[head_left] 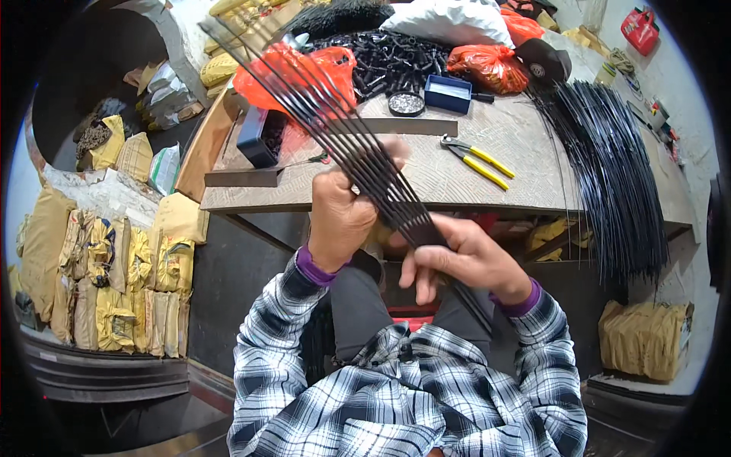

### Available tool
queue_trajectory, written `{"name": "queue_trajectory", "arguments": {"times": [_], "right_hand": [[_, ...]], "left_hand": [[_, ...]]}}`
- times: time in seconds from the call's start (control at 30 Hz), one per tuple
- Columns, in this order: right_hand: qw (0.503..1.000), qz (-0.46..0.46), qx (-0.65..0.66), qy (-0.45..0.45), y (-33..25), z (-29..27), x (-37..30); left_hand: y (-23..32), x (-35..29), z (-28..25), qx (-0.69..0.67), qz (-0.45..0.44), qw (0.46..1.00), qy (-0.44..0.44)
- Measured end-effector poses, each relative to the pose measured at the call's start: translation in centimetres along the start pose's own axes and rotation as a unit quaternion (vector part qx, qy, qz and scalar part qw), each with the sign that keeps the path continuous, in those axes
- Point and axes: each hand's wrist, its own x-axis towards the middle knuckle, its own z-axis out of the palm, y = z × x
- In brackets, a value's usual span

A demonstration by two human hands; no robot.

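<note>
In the left hand [343,213], the grip clenches a bundle of black rods [367,166], slanting over the near edge of the table [534,179], apparently keeping them together, while the right hand [476,260] curls at their lower part, whether grasping or loose one cannot tell.

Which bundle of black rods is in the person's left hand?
The thinner bundle, slanting through the left hand, with the right hand lower down; the thicker bundle overhangs the table at right.
</note>
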Motion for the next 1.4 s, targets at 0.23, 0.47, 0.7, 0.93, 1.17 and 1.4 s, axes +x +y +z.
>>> {"name": "queue_trajectory", "arguments": {"times": [0.23,0.47,0.7,0.93,1.17,1.4], "right_hand": [[1.000,-0.021,0.010,0.005,-1.0,-1.4,0.1],[0.990,-0.080,-0.099,0.066,4.5,-2.6,1.9],[0.980,-0.115,-0.046,0.158,16.3,-5.7,8.2],[0.982,-0.081,-0.027,0.170,24.8,-7.6,8.8],[0.952,-0.102,-0.266,0.113,28.7,-14.5,11.0],[0.822,0.091,-0.559,-0.059,11.8,-12.6,5.3]], "left_hand": [[-6.7,-2.2,-0.3,0.122,-0.139,0.976,-0.118],[-22.0,7.0,-3.8,0.163,-0.026,0.922,-0.349],[-20.9,16.1,-6.9,0.665,0.237,0.659,-0.261],[-14.3,3.8,-6.9,0.544,0.084,0.728,-0.408],[-17.3,3.4,-2.5,0.459,0.148,0.807,-0.341],[-17.6,3.3,-2.8,0.467,0.186,0.796,-0.337]]}}
